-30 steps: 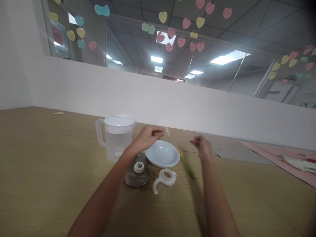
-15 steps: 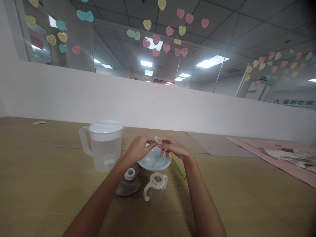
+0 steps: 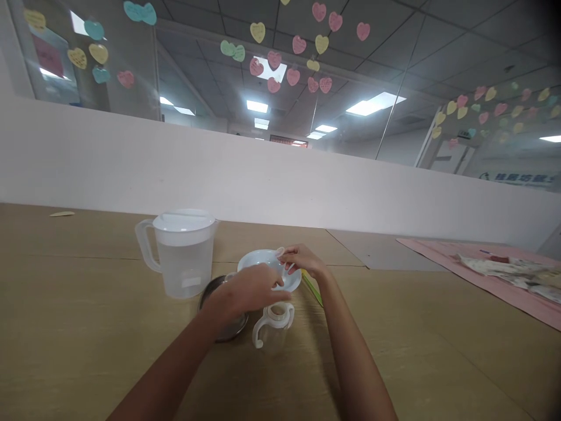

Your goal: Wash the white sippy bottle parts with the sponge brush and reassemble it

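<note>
Over the white plate [image 3: 252, 258], my right hand [image 3: 302, 260] pinches a small translucent round piece [image 3: 280, 252] that looks like a baby bottle nipple. My left hand [image 3: 256, 287] holds nothing; its fingers stretch out above the near side of the plate, close to the baby bottle's mouth. The clear baby bottle [image 3: 277, 321] stands upright with a white two-handled ring around its neck. A shiny grey metal tray [image 3: 232, 333] lies partly under my left wrist, which hides the white collar on it.
A lidded clear plastic jug [image 3: 184, 263] with liquid stands at the left. Right of the plate lies a green-handled brush [image 3: 313, 290] with a yellow end. A pink sheet [image 3: 442, 254] with cloth-like things lies far right; a white wall [image 3: 263, 181] runs behind the table.
The hands met over the plate, and the round piece passed from my left hand to my right. My left hand then came away, down toward the bottle. The view turned somewhat right.
</note>
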The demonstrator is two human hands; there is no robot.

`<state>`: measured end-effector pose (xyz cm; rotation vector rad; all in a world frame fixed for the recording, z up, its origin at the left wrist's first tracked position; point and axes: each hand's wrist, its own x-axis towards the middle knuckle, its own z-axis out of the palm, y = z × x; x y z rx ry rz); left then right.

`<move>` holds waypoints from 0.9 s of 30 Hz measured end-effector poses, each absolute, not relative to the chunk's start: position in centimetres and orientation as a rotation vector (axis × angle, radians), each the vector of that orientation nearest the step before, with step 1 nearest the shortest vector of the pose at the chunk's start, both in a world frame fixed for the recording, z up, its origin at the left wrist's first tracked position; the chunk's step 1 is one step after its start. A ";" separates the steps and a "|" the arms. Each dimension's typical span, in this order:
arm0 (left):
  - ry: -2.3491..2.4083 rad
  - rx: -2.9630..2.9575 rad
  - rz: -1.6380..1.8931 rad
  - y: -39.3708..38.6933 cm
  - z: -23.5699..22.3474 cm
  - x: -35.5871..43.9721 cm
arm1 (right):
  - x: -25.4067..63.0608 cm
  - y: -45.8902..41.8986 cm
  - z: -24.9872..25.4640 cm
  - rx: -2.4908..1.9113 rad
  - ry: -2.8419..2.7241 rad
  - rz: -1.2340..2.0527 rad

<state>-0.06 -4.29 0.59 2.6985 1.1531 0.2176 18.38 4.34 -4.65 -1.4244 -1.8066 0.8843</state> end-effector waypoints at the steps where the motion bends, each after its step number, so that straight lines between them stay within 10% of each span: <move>1: 1.130 2.670 0.153 -4.5 0.3 0.2 | 18.5 4.7 -5.1 -1.519 -1.866 0.785; 13: 1.069 2.602 0.006 -3.0 -1.0 -0.3 | 15.5 6.4 -9.7 -1.755 -2.082 0.524; 27: 1.615 2.450 0.086 1.4 -1.2 -5.5 | 16.0 -0.4 -0.4 -1.105 -1.865 0.740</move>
